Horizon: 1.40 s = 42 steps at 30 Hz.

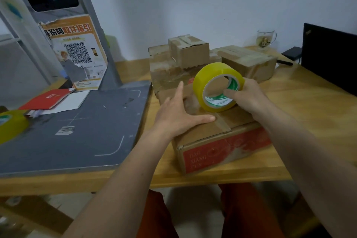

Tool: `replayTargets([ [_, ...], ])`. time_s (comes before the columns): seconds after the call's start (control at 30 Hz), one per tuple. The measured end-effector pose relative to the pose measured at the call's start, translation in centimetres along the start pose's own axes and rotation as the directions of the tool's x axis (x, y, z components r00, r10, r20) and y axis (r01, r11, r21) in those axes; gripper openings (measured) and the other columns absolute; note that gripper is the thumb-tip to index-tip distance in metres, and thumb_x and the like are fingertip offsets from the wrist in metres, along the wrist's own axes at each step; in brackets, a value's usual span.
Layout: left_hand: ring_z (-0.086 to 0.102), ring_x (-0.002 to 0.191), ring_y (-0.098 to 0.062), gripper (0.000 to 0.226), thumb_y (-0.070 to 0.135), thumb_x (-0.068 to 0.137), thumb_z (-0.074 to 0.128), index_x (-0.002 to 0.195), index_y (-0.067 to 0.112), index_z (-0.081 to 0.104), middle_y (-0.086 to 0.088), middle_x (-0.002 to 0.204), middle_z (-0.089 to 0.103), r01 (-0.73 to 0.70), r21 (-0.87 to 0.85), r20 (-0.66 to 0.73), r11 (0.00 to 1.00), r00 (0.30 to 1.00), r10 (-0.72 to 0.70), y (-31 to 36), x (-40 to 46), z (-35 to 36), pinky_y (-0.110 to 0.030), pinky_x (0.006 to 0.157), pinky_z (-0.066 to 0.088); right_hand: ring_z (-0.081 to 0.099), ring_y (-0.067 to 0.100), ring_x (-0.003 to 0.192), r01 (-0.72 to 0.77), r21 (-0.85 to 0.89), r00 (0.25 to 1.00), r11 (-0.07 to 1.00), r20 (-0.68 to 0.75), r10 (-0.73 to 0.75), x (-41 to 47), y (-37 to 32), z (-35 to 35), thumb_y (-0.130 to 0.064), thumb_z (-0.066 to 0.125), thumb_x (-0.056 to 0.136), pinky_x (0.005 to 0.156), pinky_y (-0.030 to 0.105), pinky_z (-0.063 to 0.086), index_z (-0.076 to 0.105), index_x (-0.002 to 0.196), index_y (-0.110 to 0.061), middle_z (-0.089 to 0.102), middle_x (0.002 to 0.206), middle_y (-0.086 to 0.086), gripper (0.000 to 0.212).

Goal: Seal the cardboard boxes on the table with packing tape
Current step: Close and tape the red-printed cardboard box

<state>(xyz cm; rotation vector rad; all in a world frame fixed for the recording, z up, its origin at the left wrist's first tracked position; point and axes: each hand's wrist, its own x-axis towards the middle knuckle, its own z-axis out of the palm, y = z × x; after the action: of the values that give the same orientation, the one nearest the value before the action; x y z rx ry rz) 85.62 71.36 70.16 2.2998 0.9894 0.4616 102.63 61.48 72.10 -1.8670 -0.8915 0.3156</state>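
A glossy yellow tape roll [218, 87] with a green-printed cardboard core is gripped by the right hand [249, 96], fingers curled round its rim and into the core; it is stood on edge on the nearest cardboard box [212, 137], its open bore turned toward the camera. The left hand [177, 114] is laid flat, fingers straight and spread, on the matte brown flaps of that red-printed box at the wooden table's [299, 121] front edge. Three taped boxes [189, 50] are stacked behind.

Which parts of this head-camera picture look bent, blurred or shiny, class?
Head view: wide-angle bending curves the grey platform and table edge; the second yellow roll at the far left is smeared; soft, even light gives weak shadows; slight sheen on the tape roll held by the right hand.
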Motion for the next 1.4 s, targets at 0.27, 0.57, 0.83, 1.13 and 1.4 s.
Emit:
replayTargets([
  [0.27, 0.020, 0.147, -0.021, 0.141, 0.090, 0.044, 0.066, 0.157, 0.030, 0.008, 0.010, 0.157, 0.033, 0.043, 0.080, -0.007, 0.996, 0.999, -0.043, -0.3, 0.6, 0.7, -0.045, 0.114, 0.027, 0.059, 0.032, 0.102, 0.012, -0.075, 0.986, 0.997, -0.165, -0.024, 2.4, 0.9, -4.8, -0.003, 0.059, 0.088, 0.089, 0.047, 0.050, 0.061, 0.098, -0.015, 0.063, 0.103, 0.011, 0.015],
  [0.57, 0.022, 0.145, -0.020, 0.140, 0.092, 0.045, 0.062, 0.158, 0.029, 0.008, 0.009, 0.156, 0.034, 0.031, 0.114, 0.008, 0.993, 0.999, -0.032, 0.1, 0.7, 0.6, -0.043, 0.113, 0.027, 0.059, 0.016, 0.076, -0.168, 0.128, 0.980, 0.977, -0.081, 0.179, 1.8, 3.8, -4.4, -0.030, 0.069, 0.088, 0.079, 0.047, 0.051, 0.067, 0.096, -0.010, 0.067, 0.100, 0.012, 0.022],
  [0.83, 0.019, 0.149, -0.022, 0.140, 0.092, 0.047, 0.059, 0.158, 0.031, 0.000, 0.005, 0.162, 0.026, -0.024, 0.221, 0.118, 0.975, 0.993, -0.002, 1.5, 1.0, -0.1, -0.046, 0.118, 0.028, 0.062, 0.031, 0.089, -0.056, 0.022, 0.998, 0.998, -0.039, 0.057, 1.1, 1.1, -2.4, -0.026, 0.056, 0.094, 0.069, 0.052, 0.058, 0.066, 0.100, -0.004, 0.065, 0.105, 0.024, 0.025],
  [1.13, 0.038, 0.140, -0.021, 0.137, 0.097, 0.041, 0.049, 0.156, 0.031, 0.016, 0.003, 0.153, 0.041, -0.062, 0.265, 0.099, 0.962, 0.994, 0.037, 0.8, 0.6, -0.4, -0.046, 0.111, 0.038, 0.064, 0.031, 0.094, -0.071, 0.166, 0.997, 0.984, 0.033, 0.067, 1.5, 1.6, -1.7, -0.024, 0.058, 0.095, 0.060, 0.045, 0.060, 0.062, 0.105, -0.016, 0.065, 0.102, 0.012, 0.014],
  [1.4, 0.040, 0.139, -0.021, 0.141, 0.101, 0.037, 0.044, 0.156, 0.029, 0.018, 0.002, 0.154, 0.040, -0.051, 0.244, 0.083, 0.968, 0.996, 0.031, 0.5, 0.5, 0.0, -0.046, 0.112, 0.037, 0.069, 0.023, 0.094, -0.213, 0.466, 0.977, 0.859, 0.096, 0.190, 2.1, 2.9, -1.9, -0.017, 0.072, 0.085, 0.070, 0.041, 0.059, 0.063, 0.109, -0.014, 0.069, 0.105, 0.010, 0.026],
])
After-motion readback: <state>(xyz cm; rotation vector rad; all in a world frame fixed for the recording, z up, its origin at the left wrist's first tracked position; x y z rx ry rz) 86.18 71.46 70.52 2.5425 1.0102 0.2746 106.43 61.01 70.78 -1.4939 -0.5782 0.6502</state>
